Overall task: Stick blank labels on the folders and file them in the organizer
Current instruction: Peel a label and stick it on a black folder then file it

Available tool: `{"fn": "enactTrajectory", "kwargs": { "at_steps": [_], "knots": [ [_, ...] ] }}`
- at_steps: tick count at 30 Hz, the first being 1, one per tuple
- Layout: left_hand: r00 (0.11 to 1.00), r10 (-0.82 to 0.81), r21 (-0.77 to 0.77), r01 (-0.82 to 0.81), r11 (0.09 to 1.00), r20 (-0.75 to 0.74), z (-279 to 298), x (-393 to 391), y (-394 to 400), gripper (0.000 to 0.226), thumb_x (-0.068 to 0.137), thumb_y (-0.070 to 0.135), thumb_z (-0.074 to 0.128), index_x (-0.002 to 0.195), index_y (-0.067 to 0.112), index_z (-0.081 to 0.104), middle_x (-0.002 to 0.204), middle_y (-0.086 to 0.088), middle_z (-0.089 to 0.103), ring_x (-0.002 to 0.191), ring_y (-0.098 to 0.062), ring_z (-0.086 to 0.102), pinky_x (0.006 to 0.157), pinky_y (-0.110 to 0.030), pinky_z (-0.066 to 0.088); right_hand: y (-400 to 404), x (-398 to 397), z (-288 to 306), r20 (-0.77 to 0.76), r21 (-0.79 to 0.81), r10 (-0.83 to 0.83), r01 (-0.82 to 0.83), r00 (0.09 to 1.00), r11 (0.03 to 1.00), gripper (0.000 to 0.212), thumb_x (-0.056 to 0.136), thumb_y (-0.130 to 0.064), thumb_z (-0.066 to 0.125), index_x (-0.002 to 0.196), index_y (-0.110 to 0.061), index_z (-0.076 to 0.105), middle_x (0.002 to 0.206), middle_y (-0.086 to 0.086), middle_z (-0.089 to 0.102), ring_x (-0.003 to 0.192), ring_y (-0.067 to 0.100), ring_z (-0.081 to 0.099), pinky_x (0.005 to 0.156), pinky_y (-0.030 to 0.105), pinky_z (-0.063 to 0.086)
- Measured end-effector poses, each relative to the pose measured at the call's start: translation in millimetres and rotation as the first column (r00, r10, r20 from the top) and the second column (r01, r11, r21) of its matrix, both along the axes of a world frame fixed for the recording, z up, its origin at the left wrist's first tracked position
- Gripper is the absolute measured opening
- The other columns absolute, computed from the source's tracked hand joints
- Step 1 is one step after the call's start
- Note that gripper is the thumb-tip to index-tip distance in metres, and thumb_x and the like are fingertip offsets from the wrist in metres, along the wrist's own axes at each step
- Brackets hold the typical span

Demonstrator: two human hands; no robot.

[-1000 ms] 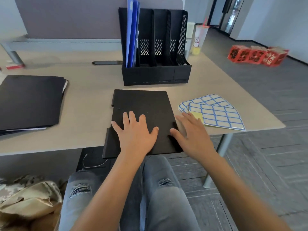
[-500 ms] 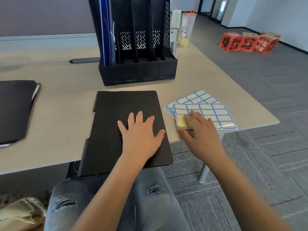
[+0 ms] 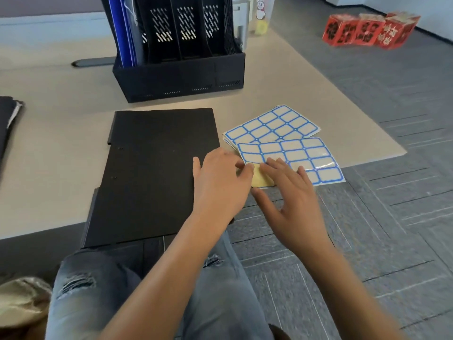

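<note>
The fingers [image 3: 277, 165] of the right hand [image 3: 291, 195] are spread wide and flat on the near sheet of blue-bordered blank labels [image 3: 301, 155], right of the frame's centre, their tips at the spot where a yellowish patch of bare backing [image 3: 261, 179] shows. The left hand [image 3: 220, 182] reaches across from the flat black folder [image 3: 157, 168], its fingers loosely curled towards that same corner; whether they have pinched a label edge I cannot tell. Neither hand is closed on anything that shows.

A second label sheet [image 3: 274, 123] lies fanned out just behind the first, both near the right edge of the pale bench [image 3: 61, 143]. The folder lies in the middle of the frame, its near end hanging over the bench edge above the person's jeans [image 3: 98, 290].

The labels look thin, light and floppy, likely to curl and cling to skin, so I would lift one by a corner with a fingernail while the other hand pins the sheet. The folder looks stiff and light; its long edge is a fair place to take hold.

At the top centre stands the black slotted organizer [image 3: 181, 57], with blue folders [image 3: 125, 33] upright in its leftmost slot. Another dark folder [image 3: 7, 119] lies at the left edge.
</note>
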State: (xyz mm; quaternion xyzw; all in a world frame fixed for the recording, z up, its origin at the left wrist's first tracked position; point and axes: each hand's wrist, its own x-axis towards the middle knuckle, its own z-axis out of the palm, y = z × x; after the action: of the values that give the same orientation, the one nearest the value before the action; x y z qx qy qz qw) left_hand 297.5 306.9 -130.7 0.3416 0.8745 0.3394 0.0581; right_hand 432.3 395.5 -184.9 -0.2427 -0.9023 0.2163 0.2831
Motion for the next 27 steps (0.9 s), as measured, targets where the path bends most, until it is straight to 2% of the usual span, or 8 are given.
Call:
{"fn": "enactTrajectory", "kwargs": {
  "at_steps": [2,4,6,9,13,15,21,27],
  "knots": [
    [1.000,0.014,0.065,-0.016,0.998,0.021,-2.6,3.1,2.0,0.016,0.095,0.035,0.063,0.088,0.025,0.074,0.106,0.013,0.064,0.112,-0.013,0.058,0.124,-0.053,0.013,-0.6,3.6,-3.3,-0.021,0.001,0.027,-0.027,0.999,1.000,0.049,0.101,-0.046,0.061,0.144,-0.022,0.061,0.156,-0.005,0.056,0.154,0.014,0.041,0.130,0.048,0.021],
    [1.000,0.009,0.160,-0.014,0.987,0.030,-4.3,5.7,1.4,0.010,0.092,0.028,0.068,0.087,0.024,0.074,0.102,0.012,0.065,0.105,-0.014,0.060,0.121,-0.052,0.025,-1.0,6.1,-2.0,-0.066,-0.043,0.040,-0.043,0.997,0.998,0.048,0.101,-0.044,0.062,0.144,-0.021,0.062,0.155,-0.007,0.056,0.153,0.011,0.041,0.131,0.046,0.021],
    [0.998,-0.001,0.265,-0.016,0.964,0.064,-2.1,8.1,-0.3,0.005,0.091,0.023,0.071,0.087,0.022,0.074,0.096,0.012,0.067,0.097,-0.013,0.062,0.103,-0.041,0.045,-0.7,6.2,3.3,-0.142,-0.092,0.039,-0.053,0.989,0.994,0.045,0.103,-0.042,0.059,0.142,-0.019,0.063,0.151,-0.007,0.060,0.150,0.010,0.045,0.129,0.047,0.026],
    [0.975,-0.037,0.366,-0.048,0.929,0.221,5.6,10.7,-5.9,0.007,0.092,0.017,0.071,0.094,0.022,0.076,0.091,0.013,0.073,0.089,-0.006,0.066,0.084,-0.030,0.053,1.9,1.1,18.4,-0.285,-0.128,0.006,-0.044,0.959,0.991,0.036,0.104,-0.031,0.063,0.135,-0.014,0.067,0.138,-0.003,0.068,0.136,0.014,0.059,0.116,0.041,0.045],
    [0.930,-0.106,0.477,-0.081,0.875,0.352,12.9,7.9,-20.6,0.023,0.091,0.011,0.072,0.106,0.028,0.075,0.084,0.002,0.075,0.083,-0.021,0.071,0.082,-0.048,0.058,3.7,-14.1,42.8,-0.361,-0.191,-0.024,-0.049,0.932,0.980,0.029,0.097,-0.019,0.075,0.126,-0.017,0.073,0.130,-0.003,0.070,0.128,0.008,0.062,0.110,0.021,0.044],
    [0.913,-0.143,0.520,-0.085,0.850,0.382,16.1,6.9,-29.9,0.023,0.092,0.006,0.071,0.105,0.025,0.076,0.085,-0.003,0.076,0.084,-0.025,0.072,0.085,-0.048,0.058,2.2,-23.3,50.7,-0.361,-0.203,0.005,-0.084,0.933,0.976,0.028,0.096,-0.019,0.078,0.124,-0.018,0.075,0.129,-0.003,0.070,0.128,0.007,0.062,0.109,0.021,0.044],
    [0.859,-0.186,0.578,-0.147,0.803,0.477,20.7,0.5,-51.7,0.018,0.096,0.002,0.065,0.106,0.012,0.075,0.099,-0.002,0.078,0.098,-0.019,0.073,0.094,-0.041,0.058,-13.4,-44.2,59.5,-0.361,-0.237,0.084,-0.178,0.929,0.955,0.023,0.095,-0.022,0.080,0.117,-0.020,0.079,0.124,-0.007,0.072,0.124,0.005,0.065,0.106,0.021,0.046],
    [0.836,-0.188,0.589,-0.187,0.786,0.516,21.8,-13.2,-58.9,0.012,0.098,0.010,0.065,0.102,0.013,0.076,0.096,-0.005,0.078,0.092,-0.027,0.073,0.094,-0.053,0.056,-19.6,-54.6,65.0,-0.334,-0.199,0.136,-0.211,0.933,0.957,0.019,0.094,-0.017,0.080,0.113,-0.019,0.081,0.113,-0.009,0.075,0.113,-0.001,0.068,0.098,0.012,0.045]
  ]
}}
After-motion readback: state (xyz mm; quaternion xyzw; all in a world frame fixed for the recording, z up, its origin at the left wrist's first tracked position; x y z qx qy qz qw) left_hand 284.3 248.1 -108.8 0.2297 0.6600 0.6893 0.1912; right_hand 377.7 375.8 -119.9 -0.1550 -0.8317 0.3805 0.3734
